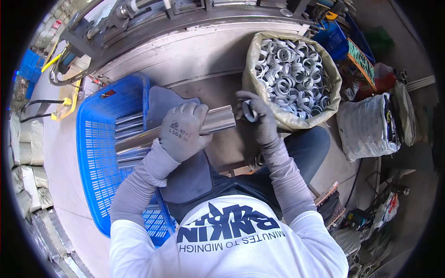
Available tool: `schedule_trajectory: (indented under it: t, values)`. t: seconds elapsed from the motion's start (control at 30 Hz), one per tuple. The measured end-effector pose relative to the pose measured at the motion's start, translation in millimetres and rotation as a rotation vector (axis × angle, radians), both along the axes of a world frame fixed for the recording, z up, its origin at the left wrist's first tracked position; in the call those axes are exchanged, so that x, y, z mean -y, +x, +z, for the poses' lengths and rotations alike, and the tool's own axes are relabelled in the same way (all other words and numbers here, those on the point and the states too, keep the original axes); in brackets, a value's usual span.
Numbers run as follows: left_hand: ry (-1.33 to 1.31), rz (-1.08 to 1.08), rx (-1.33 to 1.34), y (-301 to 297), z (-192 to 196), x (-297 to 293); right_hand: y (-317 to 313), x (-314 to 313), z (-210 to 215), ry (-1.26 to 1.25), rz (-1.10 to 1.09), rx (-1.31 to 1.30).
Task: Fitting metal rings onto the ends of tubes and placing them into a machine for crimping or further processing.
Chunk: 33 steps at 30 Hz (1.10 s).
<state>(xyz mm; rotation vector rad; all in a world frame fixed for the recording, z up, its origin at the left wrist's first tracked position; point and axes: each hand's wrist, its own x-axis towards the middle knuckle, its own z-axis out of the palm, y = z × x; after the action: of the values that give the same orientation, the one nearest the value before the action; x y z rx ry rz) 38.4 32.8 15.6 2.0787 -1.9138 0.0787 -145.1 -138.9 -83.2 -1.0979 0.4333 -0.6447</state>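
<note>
My left hand (184, 129), in a grey work glove, is wrapped round a shiny metal tube (219, 119). The tube's right end sticks out past my fingers, and its other end reaches over the blue basket. In my right hand (263, 121), also gloved, a grey metal ring (250, 111) is pinched between the fingers. The ring is apart from the tube's end, a short way to its right. Close beyond my right hand stands a sack (254, 69) filled with several similar rings (293, 76).
A blue plastic basket (88, 171) at my left holds several more metal tubes (130, 125). A dark grey mat (190, 183) lies across my left leg. Along the far side runs a metal machine bench (194, 21). A bundled grey sack (364, 125) stands at the right.
</note>
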Motion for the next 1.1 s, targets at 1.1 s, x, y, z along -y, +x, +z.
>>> schedule_trajectory:
  t: [1.1]
  values:
    - [0.070, 0.203, -1.101, -16.9, -46.1, -50.4, -2.5, 20.4, 20.7, -0.914, -0.509, -0.324]
